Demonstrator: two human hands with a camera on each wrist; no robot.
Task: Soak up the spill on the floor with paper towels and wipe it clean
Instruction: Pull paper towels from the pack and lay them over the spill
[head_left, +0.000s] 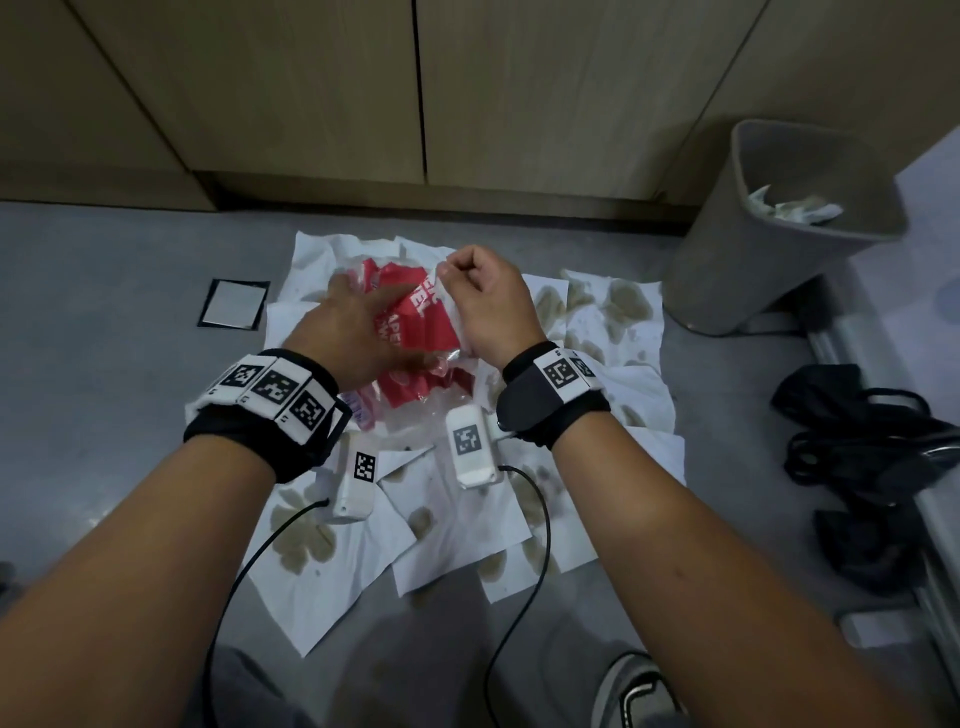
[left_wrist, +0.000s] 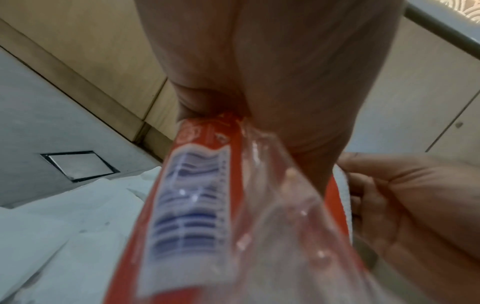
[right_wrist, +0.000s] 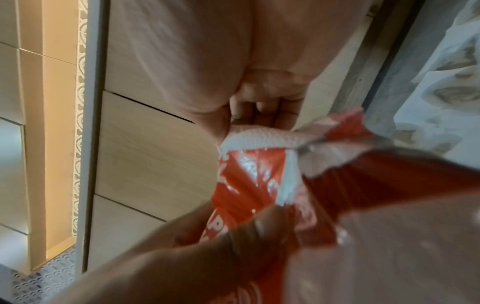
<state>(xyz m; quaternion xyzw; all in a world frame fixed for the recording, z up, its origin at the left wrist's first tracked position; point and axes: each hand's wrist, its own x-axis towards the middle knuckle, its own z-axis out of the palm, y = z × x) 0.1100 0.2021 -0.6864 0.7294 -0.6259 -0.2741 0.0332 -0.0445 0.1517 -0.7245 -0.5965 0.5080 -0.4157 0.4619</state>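
A red and clear plastic paper towel pack (head_left: 415, 332) is held above several white paper towels (head_left: 337, 587) spread on the grey floor, blotched with brown wet patches (head_left: 628, 306). My left hand (head_left: 358, 322) grips the pack from the left, its thumb and fingers (right_wrist: 221, 242) curled round the plastic. My right hand (head_left: 470, 283) pinches a white embossed sheet (right_wrist: 259, 134) at the pack's torn top. The label side of the pack (left_wrist: 192, 205) fills the left wrist view, with the right hand (left_wrist: 405, 197) beside it. The spill itself is hidden under the towels.
A grey waste bin (head_left: 769, 249) with crumpled paper inside stands at the right. Wooden cabinet doors (head_left: 415, 104) close off the far side. A square floor drain cover (head_left: 231, 310) lies left of the towels. Black bags or straps (head_left: 862, 457) lie at the right.
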